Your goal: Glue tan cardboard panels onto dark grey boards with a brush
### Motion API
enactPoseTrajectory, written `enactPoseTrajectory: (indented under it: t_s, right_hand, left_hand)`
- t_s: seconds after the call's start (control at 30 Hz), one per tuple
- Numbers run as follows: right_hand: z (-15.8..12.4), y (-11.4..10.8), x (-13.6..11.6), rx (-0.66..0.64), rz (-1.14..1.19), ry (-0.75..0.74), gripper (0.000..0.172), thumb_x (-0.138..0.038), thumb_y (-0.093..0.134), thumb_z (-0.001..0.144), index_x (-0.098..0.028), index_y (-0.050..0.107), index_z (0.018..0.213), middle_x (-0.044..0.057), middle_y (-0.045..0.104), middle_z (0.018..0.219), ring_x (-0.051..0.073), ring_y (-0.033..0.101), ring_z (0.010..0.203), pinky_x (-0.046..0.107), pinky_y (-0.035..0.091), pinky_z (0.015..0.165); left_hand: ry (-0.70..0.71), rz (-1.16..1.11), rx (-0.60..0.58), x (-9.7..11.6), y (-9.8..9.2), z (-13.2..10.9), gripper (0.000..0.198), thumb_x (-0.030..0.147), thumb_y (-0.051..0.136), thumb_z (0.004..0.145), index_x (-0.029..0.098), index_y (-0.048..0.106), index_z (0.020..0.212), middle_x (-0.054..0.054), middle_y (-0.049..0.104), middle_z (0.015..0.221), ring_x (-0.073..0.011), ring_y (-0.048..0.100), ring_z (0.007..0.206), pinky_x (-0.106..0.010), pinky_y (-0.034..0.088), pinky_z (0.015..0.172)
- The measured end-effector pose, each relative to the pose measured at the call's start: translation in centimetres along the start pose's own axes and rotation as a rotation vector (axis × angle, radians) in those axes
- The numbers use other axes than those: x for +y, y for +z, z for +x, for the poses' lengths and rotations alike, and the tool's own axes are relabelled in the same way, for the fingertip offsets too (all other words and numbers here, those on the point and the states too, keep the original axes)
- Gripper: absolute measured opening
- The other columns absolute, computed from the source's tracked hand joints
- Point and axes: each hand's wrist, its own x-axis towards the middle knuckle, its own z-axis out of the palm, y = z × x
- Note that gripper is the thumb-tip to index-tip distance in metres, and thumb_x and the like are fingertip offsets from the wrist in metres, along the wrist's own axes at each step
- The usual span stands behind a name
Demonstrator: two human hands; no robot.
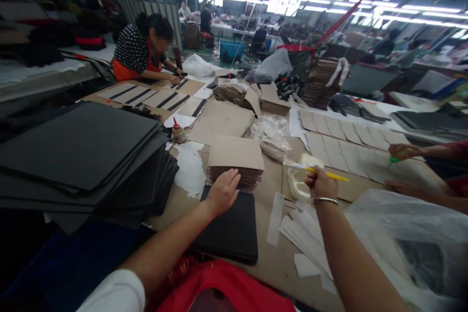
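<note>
From your head camera, your left hand (223,192) lies open and palm-down, fingers spread, over the far edge of a black panel (228,226). Its fingertips sit just beside a card stack (236,158), though you cannot tell whether they touch it. Your right hand (321,184) is closed around a yellow pen (329,174), held roughly level above the tabletop (272,239), with a metal bangle (324,200) on that wrist. A translucent wad (300,180) lies just under and left of the pen's tip.

The panel and the card stack stand side by side in front of you, the stack on the far side. To their left rises a large pile of black sheets (76,156), and a small glue bottle (178,132) with a red nozzle stands beyond it, near the stack. White paper strips (307,239) lie to the right of the panel, and a plastic sheet (402,239) covers the near right corner.

On your right, a co-worker's hands (402,151) reach over rows of card pieces (351,146), one holding a green marker (393,159). At the far left, a person in a red apron (144,46) leans over striped panels (135,97), both hands on the work.
</note>
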Motion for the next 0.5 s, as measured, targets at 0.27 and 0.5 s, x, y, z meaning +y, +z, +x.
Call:
enactPoseTrajectory:
  t_s: [0.27,0.5]
  right_hand:
    - [-8.8,19.7,0.3,-0.748,-0.287,-0.057,0.029,-0.04,0.067,0.066,-0.014,0.057,0.074,-0.004,0.055,0.048,0.006,0.048,0.036,0.015,0.04,0.035]
    - [-6.0,23.9,1.6,-0.809,-0.482,-0.187,0.02,-0.034,0.06,0.072,-0.015,0.057,0.072,-0.004,0.054,0.048,0.005,0.047,0.036,0.014,0.038,0.036]
  left_hand:
    - [-0.001,0.141,-0.203,-0.9,3.3,5.4,0.049,0.024,0.046,0.086,0.005,0.043,0.131,-0.021,0.043,0.138,-0.0291,0.036,0.131,-0.046,0.028,0.108]
    - [0.03,0.142,-0.141,-1.4,3.8,5.1,0.047,0.022,0.042,0.087,0.004,0.043,0.131,-0.019,0.047,0.135,-0.0281,0.038,0.13,-0.043,0.029,0.108]
